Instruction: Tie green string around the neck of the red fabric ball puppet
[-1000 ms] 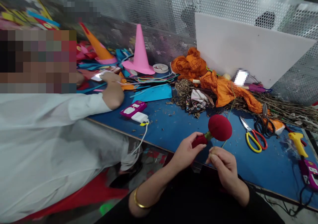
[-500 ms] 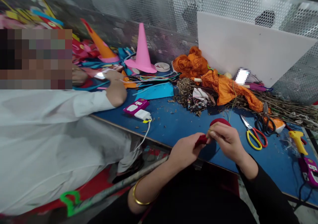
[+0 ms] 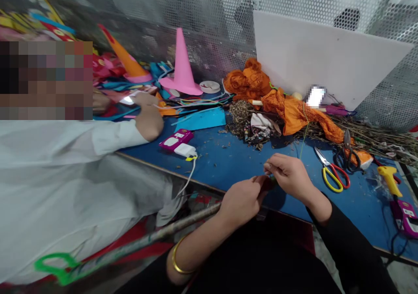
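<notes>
My left hand (image 3: 243, 200) is closed around a dark red piece (image 3: 268, 184), perhaps cloth, which is mostly hidden by my fingers. A long mottled stick (image 3: 186, 220) with a green loop (image 3: 55, 265) at its far end runs up to this hand; whether the fingers grip it is hidden. My right hand (image 3: 289, 174) pinches just above the dark red piece, fingertips together; what lies in them is too small to name. A thin yellow-green thread (image 3: 305, 133) runs from the orange cloth (image 3: 290, 113) down behind my right hand.
Red-and-yellow-handled scissors (image 3: 333, 172), black scissors (image 3: 348, 152) and a yellow glue gun (image 3: 388, 181) lie right. A purple power strip (image 3: 176, 139) with a white plug is left. Dry stalks (image 3: 372, 133) and a pink cone hat (image 3: 183, 72) stand behind. A co-worker's white sleeve (image 3: 114, 137) reaches in.
My right hand has shifted slightly left and up, its fingertips still together. The red round part beyond it no longer shows. The stick's green looped end has swung left.
</notes>
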Demonstrator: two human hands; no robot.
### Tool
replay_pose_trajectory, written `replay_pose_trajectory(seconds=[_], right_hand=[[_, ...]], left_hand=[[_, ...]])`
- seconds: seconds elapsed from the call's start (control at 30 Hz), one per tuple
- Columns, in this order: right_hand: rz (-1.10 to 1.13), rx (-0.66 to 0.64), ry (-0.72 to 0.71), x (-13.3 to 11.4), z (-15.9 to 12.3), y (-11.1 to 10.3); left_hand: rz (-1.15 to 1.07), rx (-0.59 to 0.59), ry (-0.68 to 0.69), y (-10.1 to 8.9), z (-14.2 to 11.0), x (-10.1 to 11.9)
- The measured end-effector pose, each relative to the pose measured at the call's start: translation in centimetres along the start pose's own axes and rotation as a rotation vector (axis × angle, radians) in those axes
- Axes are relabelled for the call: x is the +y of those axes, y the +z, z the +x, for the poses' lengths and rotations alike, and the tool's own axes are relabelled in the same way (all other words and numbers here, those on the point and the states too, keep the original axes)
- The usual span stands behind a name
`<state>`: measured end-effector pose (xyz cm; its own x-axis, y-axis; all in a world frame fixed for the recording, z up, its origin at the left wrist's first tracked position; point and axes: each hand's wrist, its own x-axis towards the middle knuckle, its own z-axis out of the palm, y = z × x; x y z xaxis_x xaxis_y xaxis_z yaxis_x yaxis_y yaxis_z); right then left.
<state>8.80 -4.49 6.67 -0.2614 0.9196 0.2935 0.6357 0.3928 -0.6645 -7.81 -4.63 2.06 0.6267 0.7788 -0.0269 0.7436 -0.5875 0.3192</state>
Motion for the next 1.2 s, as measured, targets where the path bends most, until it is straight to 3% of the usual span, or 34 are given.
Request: replay_pose_trajectory(seconds=[0.47,0.6,0.7,0.77,0.87,0.97,1.1,1.13,1.2], right_hand=[[-0.129,-0.114,0.114,0.7,0.5,0.8],[-0.056,-0.098,0.122,1.0,0.4,1.0],[0.149,-0.049,0.120,0.8,-0.3,0.6],[0.388,-0.045,0.176,0.8,-1.1,-0.2],[0.717,-0.159,0.324,1.7,-2.8,-2.3],[0.835,-0.258,0.394,4.0,-4.1,-5.0],[0.661,-0.081,0.336,7.0,-3.9,-8.2],[0.533,-0.070,0.304,7.6,-3.5,-8.8],[0.273,-0.172,0.258,8.5,-2.6,-9.4]], left_hand=[[0.277,0.121,0.191,2.1,-0.7,0.2],[0.280,0.118,0.201,2.3,-0.6,0.0],[0.261,0.133,0.160,2.1,-0.3,-0.3],[0.196,0.148,0.116,1.6,-0.2,-0.8],[0.084,0.188,0.039,0.7,0.0,-1.8],[0.012,0.189,-0.029,-0.5,0.0,-2.6],[-0.076,0.054,-0.082,-1.9,-0.2,-2.8],[-0.090,0.020,-0.087,-2.2,-0.3,-2.8],[-0.115,-0.021,-0.096,-2.5,-0.3,-2.8]])
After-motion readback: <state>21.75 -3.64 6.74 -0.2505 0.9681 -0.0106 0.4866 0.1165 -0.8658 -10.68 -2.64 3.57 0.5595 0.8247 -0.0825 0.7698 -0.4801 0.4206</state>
